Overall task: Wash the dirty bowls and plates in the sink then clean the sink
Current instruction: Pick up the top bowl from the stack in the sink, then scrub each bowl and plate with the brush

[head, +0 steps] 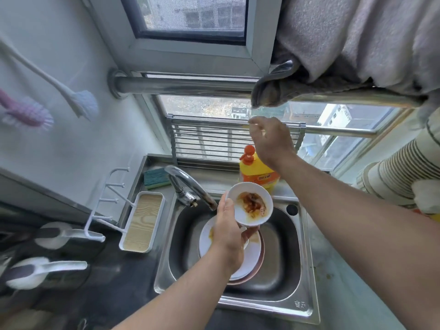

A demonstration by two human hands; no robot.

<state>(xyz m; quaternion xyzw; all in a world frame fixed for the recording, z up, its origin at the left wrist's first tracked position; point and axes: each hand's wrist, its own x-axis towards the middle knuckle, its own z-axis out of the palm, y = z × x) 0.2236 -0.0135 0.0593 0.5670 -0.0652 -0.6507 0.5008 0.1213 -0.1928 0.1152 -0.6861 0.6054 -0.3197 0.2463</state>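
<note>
White bowl: stained, tilted, above the sink.
Left hand: fingers curled round its rim.
Right hand: raised behind, loosely curled, seemingly holding nothing.
Nearer faucet: left.

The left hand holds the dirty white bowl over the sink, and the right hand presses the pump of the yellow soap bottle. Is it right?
Not quite. In the head view the right hand is raised above the yellow soap bottle, not touching its pump. The left hand does hold the dirty white bowl over the sink.
</note>
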